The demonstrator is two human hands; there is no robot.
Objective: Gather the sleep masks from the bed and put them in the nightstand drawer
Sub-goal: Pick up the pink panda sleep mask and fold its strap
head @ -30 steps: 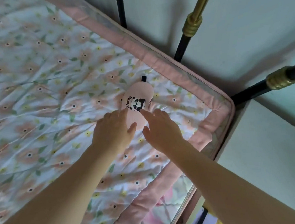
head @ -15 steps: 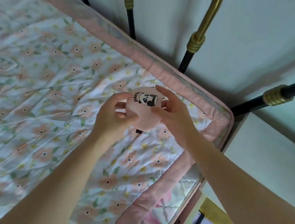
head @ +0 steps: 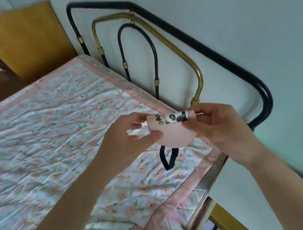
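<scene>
Holding a pink sleep mask [head: 168,133] up off the bed, both hands pinch it between them. Left hand [head: 129,136] grips the left end, thumb on the front face, fingers behind. Right hand [head: 218,126] grips the right end, fingertips [head: 187,124] pressing the front near the print. Readable print on the mask: black letters "PA", rest of the word cut off by the fold and the panda graphic; black-and-white panda face beside the letters, partly covered by the right fingers. Mask looks folded or curled, long axis running roughly left-right between the hands, curved edge pointing down, printed side toward the camera. Black elastic strap [head: 167,158] hangs in a loop below the mask, above the floral quilt [head: 57,131], not clearly touching it. Mask sits over the bed corner nearest the black and brass metal headboard [head: 196,44]. Pink border [head: 172,211] edges the quilt. Yellow wooden furniture [head: 23,43] stands at far left behind the bed.
</scene>
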